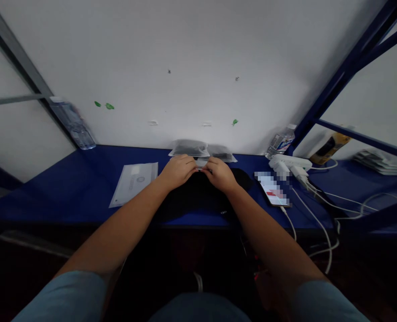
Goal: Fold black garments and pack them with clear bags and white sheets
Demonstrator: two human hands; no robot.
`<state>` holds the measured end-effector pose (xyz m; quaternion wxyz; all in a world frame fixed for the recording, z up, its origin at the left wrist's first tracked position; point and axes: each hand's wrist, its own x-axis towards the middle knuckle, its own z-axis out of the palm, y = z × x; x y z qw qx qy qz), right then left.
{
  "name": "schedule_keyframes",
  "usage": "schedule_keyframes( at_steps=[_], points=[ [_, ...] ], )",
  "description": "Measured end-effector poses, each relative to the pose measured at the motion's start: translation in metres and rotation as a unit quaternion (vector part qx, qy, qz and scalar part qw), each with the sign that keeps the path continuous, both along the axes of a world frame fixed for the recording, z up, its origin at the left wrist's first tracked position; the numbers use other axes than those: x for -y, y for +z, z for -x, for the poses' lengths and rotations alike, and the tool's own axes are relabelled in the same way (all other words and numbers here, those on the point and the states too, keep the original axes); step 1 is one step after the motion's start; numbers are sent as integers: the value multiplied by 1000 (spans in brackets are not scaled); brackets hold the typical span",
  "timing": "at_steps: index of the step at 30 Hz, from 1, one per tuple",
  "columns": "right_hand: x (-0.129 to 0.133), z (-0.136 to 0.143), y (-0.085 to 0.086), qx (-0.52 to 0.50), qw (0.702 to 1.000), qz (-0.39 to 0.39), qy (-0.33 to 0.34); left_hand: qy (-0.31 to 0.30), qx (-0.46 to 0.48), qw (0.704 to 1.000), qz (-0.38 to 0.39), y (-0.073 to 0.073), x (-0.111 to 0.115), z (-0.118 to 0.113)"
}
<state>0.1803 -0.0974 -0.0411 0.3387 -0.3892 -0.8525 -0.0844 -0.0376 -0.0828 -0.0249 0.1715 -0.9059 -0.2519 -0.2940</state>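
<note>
My left hand (pixel 181 171) and my right hand (pixel 220 173) meet over the middle of the blue desk, fingertips nearly touching. Both are closed in a pinch on the edge of a translucent plastic bag (pixel 203 163), which is partly hidden by the fingers. Below them lies a black cloth-like item (pixel 192 197) with a small white logo near its front right edge. Just behind my hands, a translucent bag with dark contents (pixel 189 148) and a similar dark-filled bag (pixel 220 153) rest by the wall. Left of my left forearm, an empty-looking frosted plastic bag (pixel 134 182) lies flat.
To the right, a lit phone (pixel 272 188) lies plugged into a white cable. A white power strip (pixel 291 162) with chargers and cables sits behind it, beside a labelled bottle (pixel 281 141). At the left, a clear bottle (pixel 73 123) leans near the blue frame.
</note>
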Motion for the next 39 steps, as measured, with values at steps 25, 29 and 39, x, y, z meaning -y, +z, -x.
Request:
schedule_keyframes(
  at_steps=[25, 29, 39],
  points=[
    [5, -4, 3, -43, 999, 6, -13, -5, 18, 999, 42, 8, -5, 14],
    [5, 3, 3, -16, 999, -5, 27, -14, -5, 999, 30, 4, -2, 6],
    [2, 1, 1, -24, 999, 0, 41, -50, 6, 998, 49, 6, -1, 7]
  ],
)
